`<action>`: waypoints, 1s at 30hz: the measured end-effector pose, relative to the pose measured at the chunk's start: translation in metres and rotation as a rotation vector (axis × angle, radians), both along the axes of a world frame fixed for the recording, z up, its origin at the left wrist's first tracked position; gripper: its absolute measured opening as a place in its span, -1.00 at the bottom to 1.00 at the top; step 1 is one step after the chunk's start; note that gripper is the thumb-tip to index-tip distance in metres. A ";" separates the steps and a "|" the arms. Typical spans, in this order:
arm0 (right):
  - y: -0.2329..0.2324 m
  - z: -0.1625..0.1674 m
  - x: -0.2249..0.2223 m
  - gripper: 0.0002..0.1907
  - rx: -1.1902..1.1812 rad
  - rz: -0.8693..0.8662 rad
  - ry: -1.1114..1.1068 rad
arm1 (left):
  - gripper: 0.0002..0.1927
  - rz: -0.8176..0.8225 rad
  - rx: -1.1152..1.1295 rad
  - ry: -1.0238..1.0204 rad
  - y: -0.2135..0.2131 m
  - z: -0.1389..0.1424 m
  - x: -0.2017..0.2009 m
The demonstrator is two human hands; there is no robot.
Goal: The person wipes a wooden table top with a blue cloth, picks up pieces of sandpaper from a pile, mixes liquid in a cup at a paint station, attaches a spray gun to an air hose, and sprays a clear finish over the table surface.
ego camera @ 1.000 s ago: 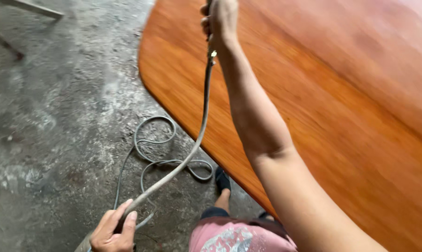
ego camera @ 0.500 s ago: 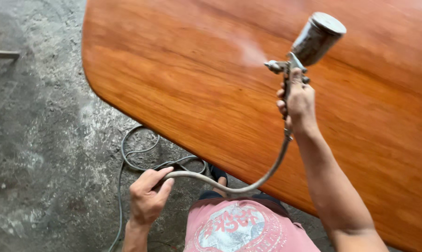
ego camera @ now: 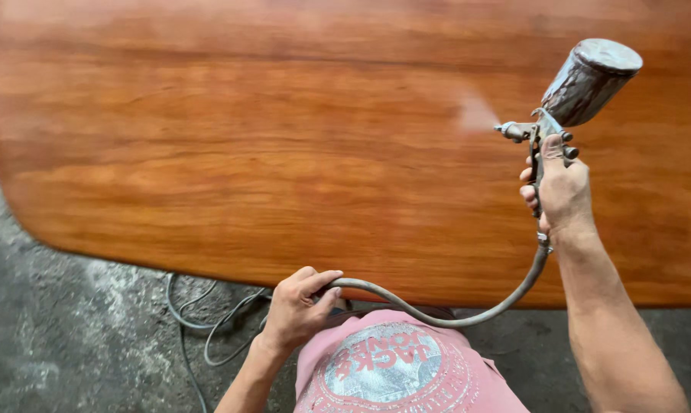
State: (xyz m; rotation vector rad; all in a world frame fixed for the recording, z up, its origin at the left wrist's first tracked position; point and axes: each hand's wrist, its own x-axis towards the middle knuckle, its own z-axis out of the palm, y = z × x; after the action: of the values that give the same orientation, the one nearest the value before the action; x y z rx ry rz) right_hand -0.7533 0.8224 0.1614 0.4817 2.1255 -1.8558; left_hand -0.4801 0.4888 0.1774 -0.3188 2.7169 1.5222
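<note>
Head view: the right hand (ego camera: 563, 191) is clenched around the handle of a grey metal spray gun with an upright cup (ego camera: 571, 95), held above the glossy reddish-brown wooden tabletop (ego camera: 284, 153), nozzle pointing left with a faint mist beside it. The left hand (ego camera: 300, 306) grasps the grey rubber hose (ego camera: 468, 317), which curves up to the gun's base, above the grey concrete floor (ego camera: 70, 344).

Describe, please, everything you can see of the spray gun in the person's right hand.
The spray gun is grey metal, dulled and speckled with dried finish. A round cup with a flat lid sits on top, tilted to the right. The nozzle points left over the glossy reddish-brown wooden tabletop, with a faint mist beside it. The right hand grips the handle, fingers around its front. A grey hose leaves the handle's bottom, curves down and left, and passes through the left hand.
</note>
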 end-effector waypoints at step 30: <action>0.563 -0.007 -0.155 -0.39 0.627 -0.671 0.033 | -0.77 -0.776 0.249 -0.250 0.344 -0.025 -0.181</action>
State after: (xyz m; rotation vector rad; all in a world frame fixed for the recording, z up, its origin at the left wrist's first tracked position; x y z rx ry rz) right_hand -0.9083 1.3857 0.1547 1.4553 2.7818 -1.3909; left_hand -0.6614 0.8331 0.1527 0.4647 2.0363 1.4112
